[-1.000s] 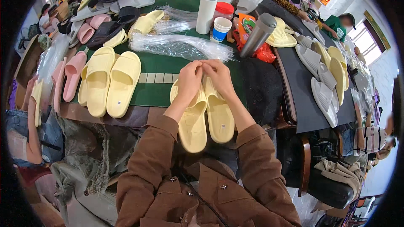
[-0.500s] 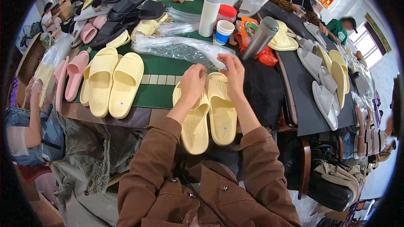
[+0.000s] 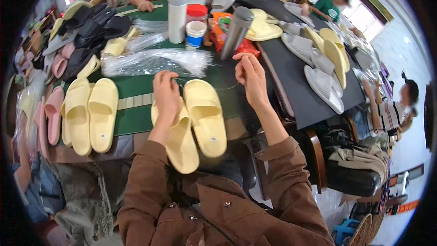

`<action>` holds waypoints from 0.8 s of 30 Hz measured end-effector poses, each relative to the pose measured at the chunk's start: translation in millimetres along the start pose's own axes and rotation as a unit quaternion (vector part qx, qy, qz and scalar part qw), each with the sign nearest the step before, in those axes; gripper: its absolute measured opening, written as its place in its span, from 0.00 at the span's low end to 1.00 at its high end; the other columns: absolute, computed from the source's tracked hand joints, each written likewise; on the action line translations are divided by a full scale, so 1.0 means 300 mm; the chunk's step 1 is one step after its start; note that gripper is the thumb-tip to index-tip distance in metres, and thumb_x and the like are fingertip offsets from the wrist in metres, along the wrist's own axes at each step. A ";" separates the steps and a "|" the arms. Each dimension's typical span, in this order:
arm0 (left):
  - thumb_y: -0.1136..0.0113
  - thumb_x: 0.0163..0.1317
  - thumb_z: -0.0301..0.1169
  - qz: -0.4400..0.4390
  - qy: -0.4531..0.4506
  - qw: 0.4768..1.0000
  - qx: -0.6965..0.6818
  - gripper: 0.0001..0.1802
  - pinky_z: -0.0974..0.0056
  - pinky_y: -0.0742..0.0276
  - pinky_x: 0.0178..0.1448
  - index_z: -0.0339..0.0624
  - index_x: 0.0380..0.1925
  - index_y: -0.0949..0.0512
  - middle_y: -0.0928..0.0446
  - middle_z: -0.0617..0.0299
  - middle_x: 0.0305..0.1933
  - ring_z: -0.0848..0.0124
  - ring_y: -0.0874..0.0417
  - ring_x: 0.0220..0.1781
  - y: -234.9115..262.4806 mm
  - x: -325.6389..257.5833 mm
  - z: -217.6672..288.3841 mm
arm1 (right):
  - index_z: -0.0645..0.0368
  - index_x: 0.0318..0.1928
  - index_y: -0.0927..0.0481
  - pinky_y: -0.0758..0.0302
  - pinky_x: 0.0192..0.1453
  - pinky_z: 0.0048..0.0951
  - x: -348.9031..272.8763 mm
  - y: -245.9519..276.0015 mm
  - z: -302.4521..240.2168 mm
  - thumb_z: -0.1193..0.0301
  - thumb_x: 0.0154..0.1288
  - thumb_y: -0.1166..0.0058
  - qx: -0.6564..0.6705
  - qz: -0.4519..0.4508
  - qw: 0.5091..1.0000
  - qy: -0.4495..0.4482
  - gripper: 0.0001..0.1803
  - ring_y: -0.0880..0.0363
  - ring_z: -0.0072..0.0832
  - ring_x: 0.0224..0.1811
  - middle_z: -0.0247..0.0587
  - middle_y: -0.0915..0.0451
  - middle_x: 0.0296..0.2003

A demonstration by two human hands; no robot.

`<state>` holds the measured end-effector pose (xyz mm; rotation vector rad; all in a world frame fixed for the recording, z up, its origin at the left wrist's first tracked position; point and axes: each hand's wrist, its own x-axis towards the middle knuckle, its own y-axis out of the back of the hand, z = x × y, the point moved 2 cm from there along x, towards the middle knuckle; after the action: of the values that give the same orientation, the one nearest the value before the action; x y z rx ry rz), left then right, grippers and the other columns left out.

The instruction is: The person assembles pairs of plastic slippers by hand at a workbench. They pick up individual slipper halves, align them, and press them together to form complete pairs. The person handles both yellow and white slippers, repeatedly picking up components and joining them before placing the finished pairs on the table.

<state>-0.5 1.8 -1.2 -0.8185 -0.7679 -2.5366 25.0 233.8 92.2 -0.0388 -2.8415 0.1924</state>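
A pair of pale yellow slide slippers stands before me at the table's near edge: the left slipper (image 3: 183,148) partly under my left hand, the right slipper (image 3: 207,123) beside it. My left hand (image 3: 166,94) rests by the left slipper's strap with curled fingers; a small dark bit shows at its fingertips, too small to name. Raised to the right, apart from the slippers, my right hand (image 3: 251,74) pinches thumb and fingers together. A thin strand faintly curves from it toward the slippers. Another yellow pair (image 3: 101,116) stands to the left.
Behind the slippers lie clear plastic bags (image 3: 157,63). A white bottle (image 3: 177,18), paper cup (image 3: 195,35) and grey tumbler (image 3: 237,32) stand farther back. Black slippers (image 3: 93,27) are piled at left, pink ones (image 3: 55,114) nearer. Grey slippers (image 3: 322,88) line the right table. Co-workers sit around.
My hands, close together over the slippers before, have parted; the right has moved off to the right. The slippers' toes have splayed slightly, and the whole view has shifted.
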 end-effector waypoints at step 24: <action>0.46 0.57 0.17 -0.065 0.031 0.997 -0.040 0.07 0.59 0.26 0.48 0.38 0.34 0.24 0.26 0.57 0.44 0.59 0.22 0.45 -0.019 0.002 -0.014 | 0.66 0.43 0.20 0.30 0.39 0.26 -0.173 0.886 -0.250 0.57 0.65 0.43 -0.439 0.203 0.871 -0.083 0.21 0.27 0.22 0.33 0.35 0.20 0.32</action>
<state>-5.3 3.7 -5.9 -0.7324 -0.7252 -2.7101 98.2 504.3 112.5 -0.8357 -2.7786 -1.0638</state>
